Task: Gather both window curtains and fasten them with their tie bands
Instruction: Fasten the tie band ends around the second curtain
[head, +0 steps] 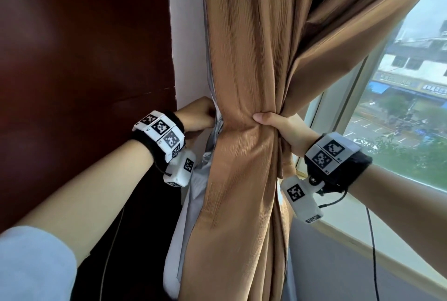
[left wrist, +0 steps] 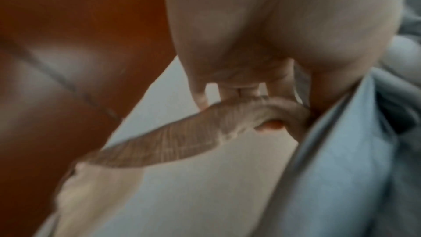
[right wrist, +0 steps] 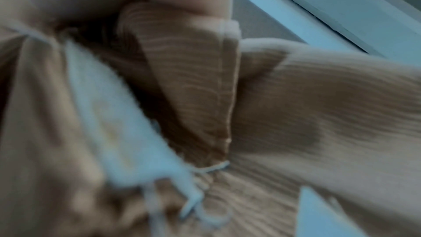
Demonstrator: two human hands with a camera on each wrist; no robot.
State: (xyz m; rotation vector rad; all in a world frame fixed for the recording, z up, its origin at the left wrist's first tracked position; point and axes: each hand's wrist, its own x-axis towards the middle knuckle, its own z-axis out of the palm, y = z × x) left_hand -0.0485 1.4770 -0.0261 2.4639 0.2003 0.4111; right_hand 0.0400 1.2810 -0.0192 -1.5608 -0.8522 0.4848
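A brown ribbed curtain [head: 246, 58] with a pale grey lining [head: 193, 194] hangs beside the window, bunched into a narrow waist. My right hand [head: 268, 119] grips that waist from the right, thumb across the front folds; in the right wrist view the folds [right wrist: 341, 114] fill the frame under the hand. My left hand [head: 205, 116] is tucked behind the curtain's left edge against the wall, fingers curled. In the left wrist view its fingers [left wrist: 241, 87] pinch one end of a brown tie band [left wrist: 159, 143], which runs down to the lower left. Where the band ends is hidden.
A dark red-brown wood panel [head: 72, 58] stands at the left, with a strip of white wall [head: 186, 34] between it and the curtain. The window pane [head: 406, 112] and its sill [head: 358, 235] lie to the right. A black cable [head: 373, 252] hangs from my right wrist.
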